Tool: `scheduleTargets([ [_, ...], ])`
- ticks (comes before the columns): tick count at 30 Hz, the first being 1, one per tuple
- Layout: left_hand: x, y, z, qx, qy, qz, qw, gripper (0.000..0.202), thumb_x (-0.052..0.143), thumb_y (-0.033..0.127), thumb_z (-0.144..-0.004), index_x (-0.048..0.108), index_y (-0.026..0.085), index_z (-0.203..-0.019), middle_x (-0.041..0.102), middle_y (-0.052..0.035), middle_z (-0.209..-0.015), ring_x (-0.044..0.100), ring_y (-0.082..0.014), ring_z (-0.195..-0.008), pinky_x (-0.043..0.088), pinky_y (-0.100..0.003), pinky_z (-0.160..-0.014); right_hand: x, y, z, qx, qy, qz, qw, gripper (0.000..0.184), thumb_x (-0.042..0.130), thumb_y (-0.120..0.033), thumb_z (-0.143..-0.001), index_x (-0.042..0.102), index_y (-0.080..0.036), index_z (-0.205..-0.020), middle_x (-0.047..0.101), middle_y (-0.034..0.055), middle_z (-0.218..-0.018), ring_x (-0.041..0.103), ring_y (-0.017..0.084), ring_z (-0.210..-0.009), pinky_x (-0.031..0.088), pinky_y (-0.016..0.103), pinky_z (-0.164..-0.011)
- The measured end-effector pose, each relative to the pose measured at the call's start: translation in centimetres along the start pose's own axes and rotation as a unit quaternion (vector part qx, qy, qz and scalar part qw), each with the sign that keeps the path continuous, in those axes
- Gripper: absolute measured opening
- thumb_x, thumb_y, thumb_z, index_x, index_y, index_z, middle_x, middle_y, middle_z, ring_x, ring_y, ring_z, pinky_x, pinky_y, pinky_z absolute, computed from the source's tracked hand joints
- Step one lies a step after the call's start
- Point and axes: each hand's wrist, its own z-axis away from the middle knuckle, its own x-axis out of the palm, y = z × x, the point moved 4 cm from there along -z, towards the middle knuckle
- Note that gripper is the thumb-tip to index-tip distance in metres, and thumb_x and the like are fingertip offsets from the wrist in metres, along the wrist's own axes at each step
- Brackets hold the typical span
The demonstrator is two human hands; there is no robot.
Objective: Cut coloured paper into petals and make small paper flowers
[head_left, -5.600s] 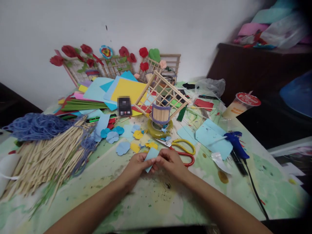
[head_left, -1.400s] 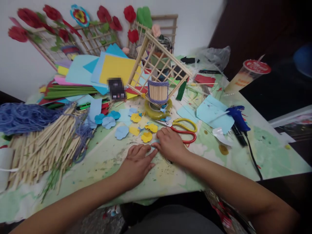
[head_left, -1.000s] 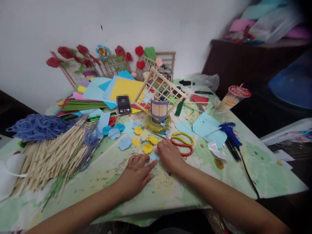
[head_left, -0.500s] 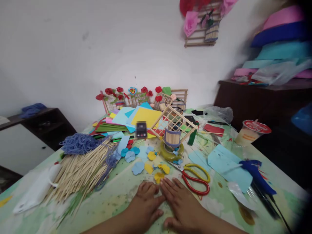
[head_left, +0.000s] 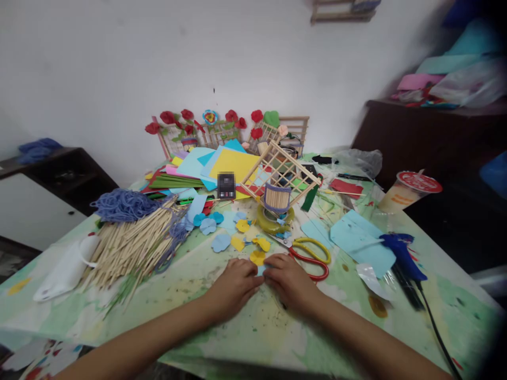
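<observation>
My left hand (head_left: 235,285) and my right hand (head_left: 289,277) rest side by side on the paint-stained table (head_left: 186,285). Their fingers are curled and the fingertips meet on a small light blue paper piece (head_left: 261,270), which is mostly hidden under them. Just beyond the fingertips lie yellow paper flowers (head_left: 257,257) and blue paper flowers (head_left: 221,241). Red and yellow scissors (head_left: 312,258) lie right of my right hand.
A heap of wooden sticks (head_left: 130,248) and blue yarn (head_left: 122,205) fills the left side. Behind are a wooden lattice (head_left: 287,171), a tape roll (head_left: 275,221) and stacked coloured paper (head_left: 222,166). On the right lie a blue glue gun (head_left: 400,253) with its cord, and a cup (head_left: 410,191).
My hands lay flat on the table half a second ago; now the fingers are curled with the tips together on the blue piece. The view has tilted down a little.
</observation>
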Motion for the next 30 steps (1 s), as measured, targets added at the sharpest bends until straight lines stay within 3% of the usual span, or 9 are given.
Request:
scheduleTargets([
  [4,-0.3,-0.2,-0.7,0.015,-0.017,0.032,0.999,0.021,0.045,0.026,-0.089,0.065,0.022,-0.096,0.059,-0.0046,-0.092,0.051,-0.0189,-0.091,0.036,-0.036,-0.084,0.6,0.5,-0.3,-0.044,-0.007,0.037,0.998,0.014,0.055,-0.019,-0.086,0.069,-0.021,-0.088,0.066,0.0045,-0.099,0.054,0.018,-0.099,0.042,0.034,-0.085],
  [9,-0.7,-0.5,-0.7,0.048,-0.031,0.009,0.998,0.023,0.044,0.025,-0.089,0.064,0.022,-0.1,0.061,-0.0044,-0.09,0.053,-0.0181,-0.088,0.036,-0.036,-0.083,1.1,0.7,0.1,-0.064,0.054,0.079,0.993,0.012,0.055,-0.016,-0.086,0.067,-0.018,-0.086,0.062,0.0078,-0.11,0.05,0.021,-0.106,0.04,0.037,-0.087],
  [12,-1.7,-2.4,-1.6,0.06,-0.01,-0.039,0.997,0.026,0.044,0.025,-0.088,0.062,0.021,-0.106,0.061,-0.0072,-0.095,0.053,-0.02,-0.091,0.036,-0.038,-0.082,1.4,0.7,0.2,-0.069,0.052,0.081,0.993,0.013,0.053,-0.013,-0.086,0.065,-0.017,-0.083,0.063,0.007,-0.105,0.05,0.02,-0.101,0.04,0.036,-0.085],
  [13,-2.4,-3.6,-2.3,0.045,0.01,-0.062,0.997,0.027,0.043,0.025,-0.088,0.061,0.021,-0.108,0.061,-0.0088,-0.1,0.053,-0.0215,-0.095,0.036,-0.039,-0.083,1.5,0.7,0.2,-0.068,0.049,0.076,0.994,0.014,0.052,-0.012,-0.085,0.065,-0.017,-0.082,0.063,0.0066,-0.103,0.05,0.02,-0.1,0.039,0.035,-0.085],
  [15,-3.9,-7.1,-4.0,-0.058,0.06,-0.13,0.988,0.033,0.04,0.029,-0.09,0.058,0.02,-0.116,0.058,-0.0121,-0.109,0.05,-0.0258,-0.103,0.034,-0.042,-0.086,1.6,0.8,0.2,-0.06,0.044,0.061,0.995,0.016,0.051,-0.009,-0.084,0.064,-0.018,-0.082,0.063,0.0062,-0.101,0.05,0.019,-0.099,0.039,0.034,-0.084],
  [17,-5.4,-11.2,-5.6,-0.191,0.1,-0.201,0.956,0.041,0.042,0.035,-0.089,0.053,0.017,-0.123,0.054,-0.0152,-0.114,0.045,-0.0308,-0.109,0.032,-0.045,-0.089,1.6,1.0,0.1,-0.045,0.038,0.047,0.997,0.017,0.05,-0.008,-0.084,0.063,-0.018,-0.083,0.063,0.0059,-0.099,0.05,0.019,-0.098,0.039,0.033,-0.083],
  [19,-6.1,-14.8,-6.9,-0.29,0.088,-0.233,0.924,0.048,0.041,0.039,-0.089,0.045,0.017,-0.132,0.052,-0.0164,-0.117,0.042,-0.0327,-0.112,0.031,-0.045,-0.09,1.6,1.0,0.1,-0.03,0.032,0.038,0.998,0.016,0.05,-0.009,-0.084,0.063,-0.019,-0.083,0.062,0.0056,-0.097,0.05,0.019,-0.095,0.039,0.033,-0.082],
  [23,-6.1,-18.6,-8.4,-0.328,0.082,-0.238,0.911,0.051,0.036,0.043,-0.09,0.042,0.018,-0.134,0.051,-0.0176,-0.117,0.042,-0.0345,-0.11,0.031,-0.046,-0.087,1.6,1.1,0.0,-0.019,0.024,0.029,0.999,0.015,0.05,-0.012,-0.086,0.063,-0.019,-0.081,0.063,0.0051,-0.092,0.052,0.019,-0.092,0.04,0.032,-0.08],
  [30,-5.0,-19.8,-9.0,-0.321,0.078,-0.238,0.913,0.052,0.031,0.048,-0.091,0.04,0.024,-0.136,0.049,-0.0155,-0.121,0.041,-0.0329,-0.111,0.03,-0.045,-0.088,1.9,1.6,-0.2,-0.001,0.015,0.004,1.0,0.012,0.053,-0.017,-0.087,0.063,-0.02,-0.081,0.063,0.003,-0.092,0.052,0.018,-0.09,0.039,0.031,-0.079],
])
